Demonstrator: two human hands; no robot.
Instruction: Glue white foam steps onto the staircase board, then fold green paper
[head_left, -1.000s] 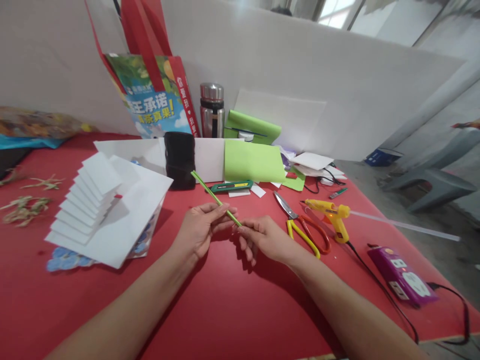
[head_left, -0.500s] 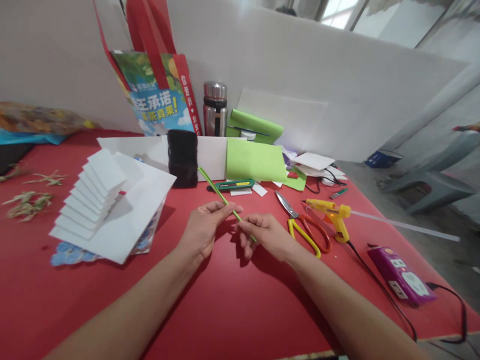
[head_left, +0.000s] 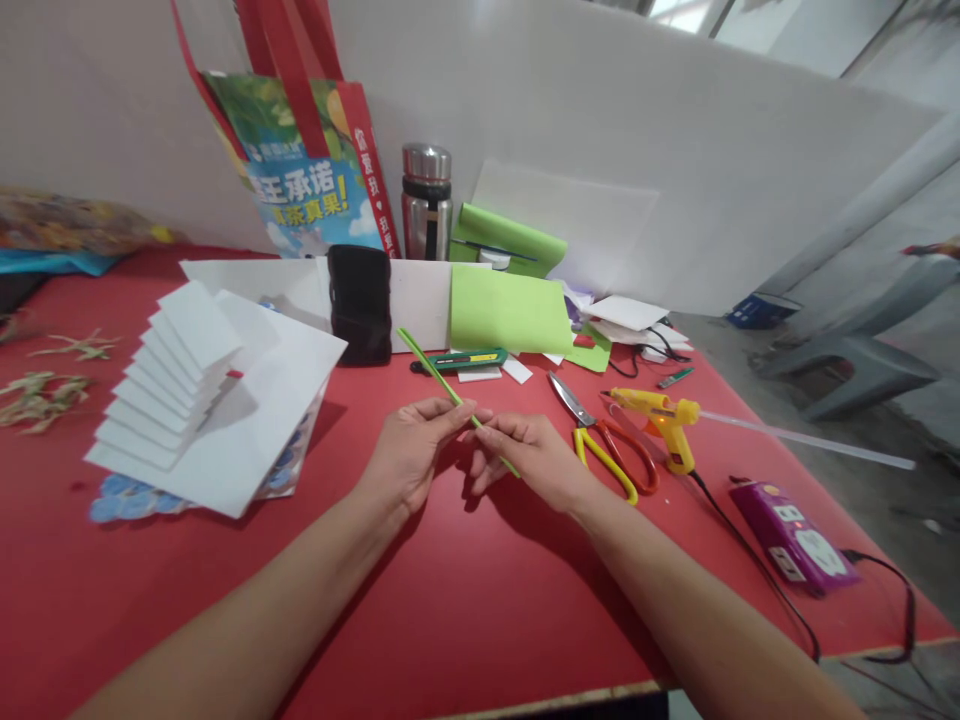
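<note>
A thin green strip (head_left: 424,361), which looks like folded paper, slants between my two hands over the red table. My left hand (head_left: 420,440) pinches it near its middle, between thumb and forefinger. Close beside, my right hand (head_left: 529,455) grips the strip lower down, and a short end sticks out below the fingers. Behind the strip's upper part lies a green utility knife (head_left: 469,360). To the right of my right hand rest scissors (head_left: 600,435) with one yellow and one red handle.
A yellow glue gun (head_left: 667,420) and a purple power socket (head_left: 795,540) lie on the right. White folded card steps (head_left: 161,385) sit on the left. Behind are a black phone-like object (head_left: 360,305), green sheets (head_left: 510,310), a steel flask (head_left: 427,205) and a bag (head_left: 300,190).
Both hands keep hold of the green strip, with the right fingers slightly shifted and curled closer. The whole view has moved a little.
</note>
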